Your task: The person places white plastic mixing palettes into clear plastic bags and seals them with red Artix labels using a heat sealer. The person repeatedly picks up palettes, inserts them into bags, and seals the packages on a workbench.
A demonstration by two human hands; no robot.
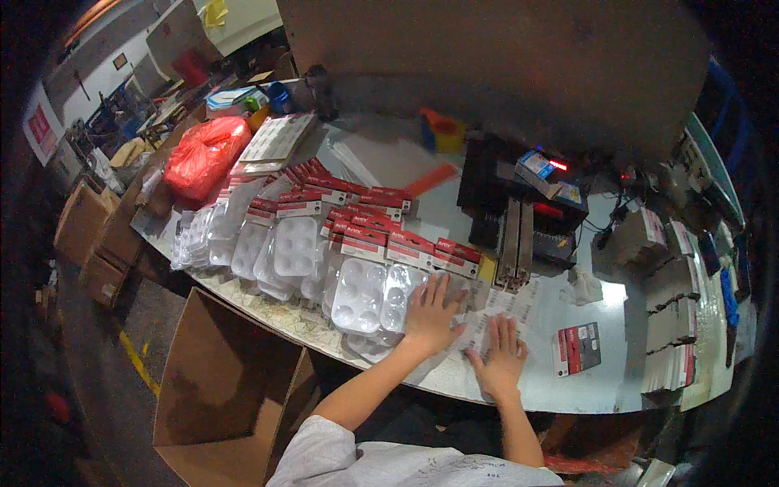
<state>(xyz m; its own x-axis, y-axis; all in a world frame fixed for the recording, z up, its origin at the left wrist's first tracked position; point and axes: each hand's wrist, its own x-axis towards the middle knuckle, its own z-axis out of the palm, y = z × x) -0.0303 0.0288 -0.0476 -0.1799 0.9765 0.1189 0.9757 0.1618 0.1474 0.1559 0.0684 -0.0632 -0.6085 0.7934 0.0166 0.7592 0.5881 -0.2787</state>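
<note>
My left hand (432, 316) lies with fingers spread on a clear-bagged white tray with round wells, at the right end of a row. Several more bagged white trays (359, 294) with red and white header cards (363, 241) overlap to the left. My right hand (499, 357) rests flat, fingers stretched out, at the lower edge of a sheet of barcode labels (519, 308). Neither hand is gripping anything. A single red and grey card (577, 349) lies on the table to the right of my right hand.
An open cardboard box (231, 381) stands below the table's front left edge. Behind the hands sits a black machine (487, 191) with red lit digits. Stacks of cards (672, 316) line the right edge. A red plastic bag (207, 154) is at the far left.
</note>
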